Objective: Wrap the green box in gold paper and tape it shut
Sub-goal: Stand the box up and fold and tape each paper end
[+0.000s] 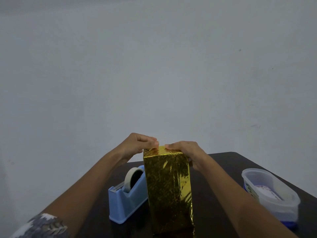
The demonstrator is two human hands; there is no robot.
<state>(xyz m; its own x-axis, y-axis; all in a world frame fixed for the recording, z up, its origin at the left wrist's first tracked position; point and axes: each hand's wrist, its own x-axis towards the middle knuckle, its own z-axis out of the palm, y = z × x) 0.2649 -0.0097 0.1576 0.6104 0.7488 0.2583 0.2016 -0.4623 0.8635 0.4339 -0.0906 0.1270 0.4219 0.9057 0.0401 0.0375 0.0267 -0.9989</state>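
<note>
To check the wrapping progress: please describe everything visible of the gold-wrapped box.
The gold-wrapped box stands upright on the dark table beside a blue tape dispenser, tall, covered in shiny, crinkled gold foil; no green shows. The left hand pinches paper at its top edge; the right hand holds its top right corner.

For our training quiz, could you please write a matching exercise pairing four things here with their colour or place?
Things: 1 box; 2 tape dispenser; 3 plastic tub; 4 table.
Descriptions: A light blue, left of the box; B dark; C gold wrapping, standing upright; D see-through, far right.
Pairs: 1-C; 2-A; 3-D; 4-B.
</note>
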